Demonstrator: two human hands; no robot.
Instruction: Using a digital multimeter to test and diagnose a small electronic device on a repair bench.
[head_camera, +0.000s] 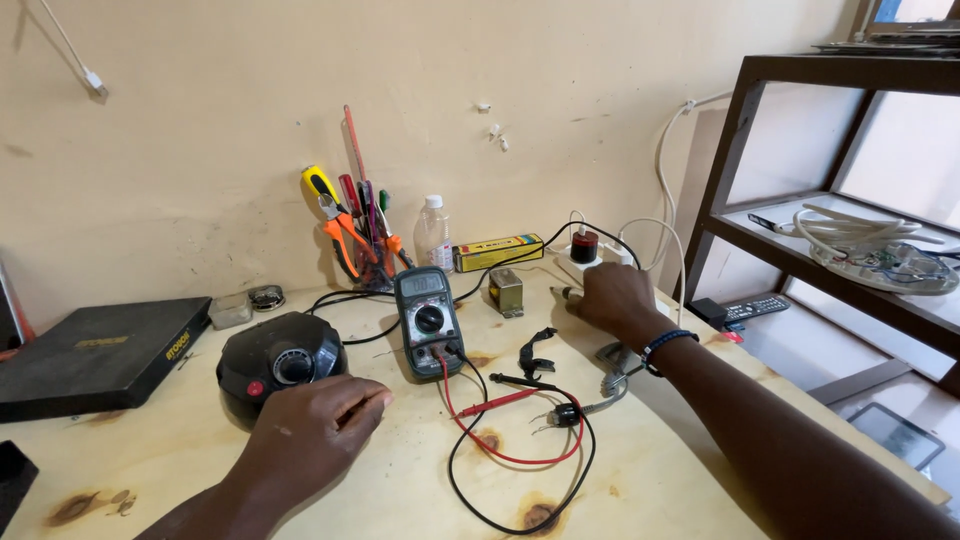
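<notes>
1. While the wooden table (330, 480) carried everything, the flat black case (95, 355) lay at its left edge, long axis running left to right, a small yellowish label on its top and another on its front edge
2. The black domed device (280, 362) sat just behind the left hand (310, 430), whose fingers were curled loosely together on the tabletop, gripping nothing
3. The right hand (612, 298) rested knuckles up beside the white power strip (585, 262), fingers bent together; whether they clamped anything I could not tell
4. The multimeter (428, 320) lay between the hands, long axis pointing away toward the wall, display at the far end, red and black leads (505, 430) looping toward the near edge
5. The clear tool holder (362, 262) by the wall held pliers and screwdrivers upright
6. The long yellow box (497, 252) lay against the wall, beside a small clear bottle (433, 232)
</notes>
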